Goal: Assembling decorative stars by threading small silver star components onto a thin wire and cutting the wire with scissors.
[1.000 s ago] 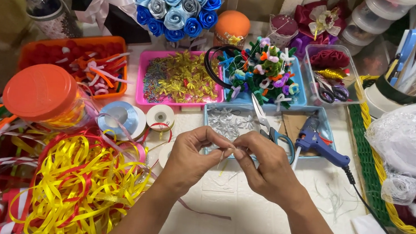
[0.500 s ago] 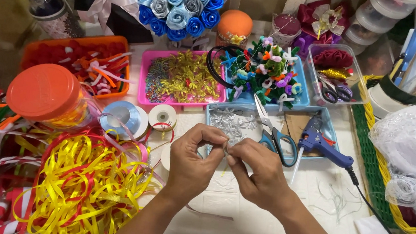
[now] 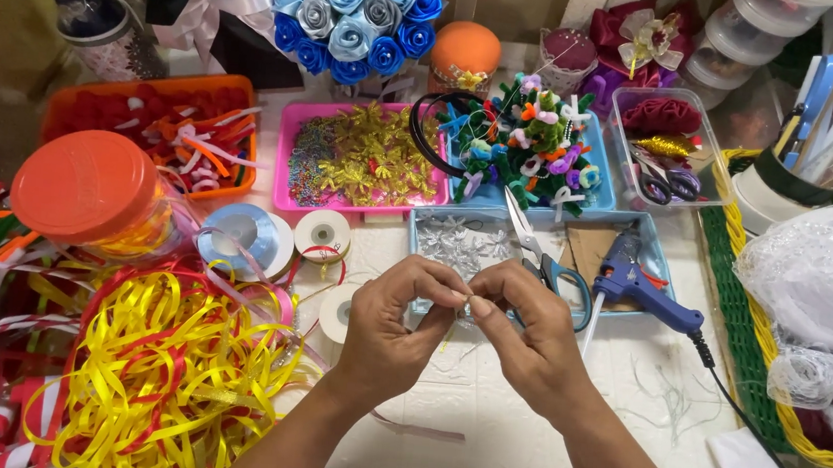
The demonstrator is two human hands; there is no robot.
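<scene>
My left hand and my right hand meet fingertip to fingertip over the white table, just in front of a light blue tray. Between the pinched fingers sits a tiny pale piece, mostly hidden, so I cannot tell its shape. Silvery small pieces lie in the tray right behind my fingers. Scissors with blue handles and a blue glue gun rest in the same tray, close to my right hand.
A heap of yellow and red ribbon lies left. An orange-lidded jar, ribbon spools, a pink tray of gold pieces, a blue tray of pipe-cleaner flowers, a blue rose bouquet and a woven basket surround the hands.
Both hands have drifted slightly down and toward me, still pinched together on the small piece. The view shifted a little; nothing else moved.
</scene>
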